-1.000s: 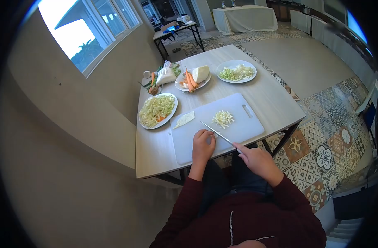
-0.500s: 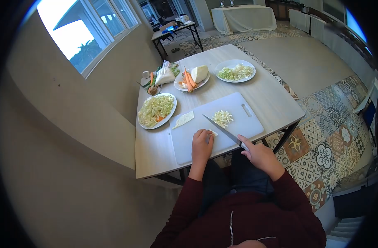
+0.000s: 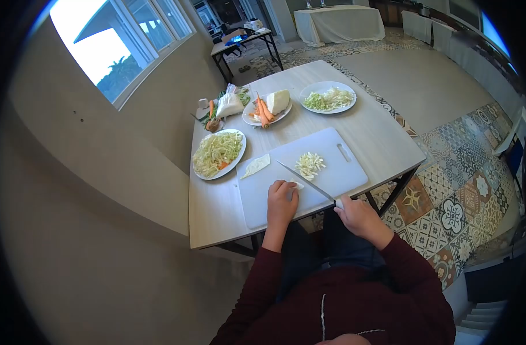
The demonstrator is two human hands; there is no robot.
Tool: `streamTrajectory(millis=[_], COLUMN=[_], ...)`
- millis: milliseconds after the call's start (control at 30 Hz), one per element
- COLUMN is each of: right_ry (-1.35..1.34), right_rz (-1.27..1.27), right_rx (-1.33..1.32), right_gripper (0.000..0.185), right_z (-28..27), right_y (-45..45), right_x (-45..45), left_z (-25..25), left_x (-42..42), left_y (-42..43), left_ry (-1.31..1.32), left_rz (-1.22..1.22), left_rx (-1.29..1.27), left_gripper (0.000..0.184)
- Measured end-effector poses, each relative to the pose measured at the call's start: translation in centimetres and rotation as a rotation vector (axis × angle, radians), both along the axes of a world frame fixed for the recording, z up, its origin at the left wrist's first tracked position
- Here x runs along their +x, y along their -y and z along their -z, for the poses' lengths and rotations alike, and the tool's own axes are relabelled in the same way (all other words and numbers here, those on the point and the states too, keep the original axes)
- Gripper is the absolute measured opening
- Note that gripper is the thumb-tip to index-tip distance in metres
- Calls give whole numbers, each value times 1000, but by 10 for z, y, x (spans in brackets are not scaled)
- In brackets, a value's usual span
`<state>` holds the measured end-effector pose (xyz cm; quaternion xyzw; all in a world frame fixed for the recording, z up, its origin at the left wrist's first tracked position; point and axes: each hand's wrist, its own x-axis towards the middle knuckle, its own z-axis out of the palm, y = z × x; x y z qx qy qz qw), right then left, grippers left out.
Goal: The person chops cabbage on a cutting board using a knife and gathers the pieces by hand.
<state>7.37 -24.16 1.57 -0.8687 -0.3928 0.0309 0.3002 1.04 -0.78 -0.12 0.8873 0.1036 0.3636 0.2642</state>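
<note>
My left hand has its fingers bent and pressed on a small pale piece of cabbage, which they partly cover. In my right hand is the handle of a kitchen knife, its long blade slanting up and left beside my left fingertips. Both hands are over the near side of a white cutting board. Beyond the blade sits a heap of chopped pale cabbage. A flat cabbage slice lies toward the board's left edge.
Left of the board stands a plate of shredded cabbage with some orange bits. Behind are a plate with carrots and a cabbage chunk, bagged vegetables, and another plate of shreds. A wall borders the table's left.
The knife has shifted slightly left, its tip now farther from the chopped heap's right side. My right index finger has drawn back toward the handle. My left hand stays nearly in place.
</note>
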Motion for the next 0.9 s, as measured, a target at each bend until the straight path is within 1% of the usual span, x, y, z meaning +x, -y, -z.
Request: streamTrajectory(millis=[100,200,533,700,900], right_ry=[-67,-70,-87,-71,-72], right_rz=[-20,-39,-16,-24,-20], right_rx=[-18,-50,-194,-229,-258], right_gripper=[34,36,38,37,35], right_z=[-10,-25,-40,-38,-52], right_y=[-3,-2,-5,11,32], right_x=[-1,-5,-12,-12,-26], left_z=[0,0,0,0,-1], left_x=[0,0,0,0,0], left_y=[-1,-1,0,0,-1], left_ry=[14,-6,-1,8,0], left_rz=[16,15,13,13,22], left_rx=[-21,-16,-28,-36,-34], left_gripper=[14,14,14,14,14])
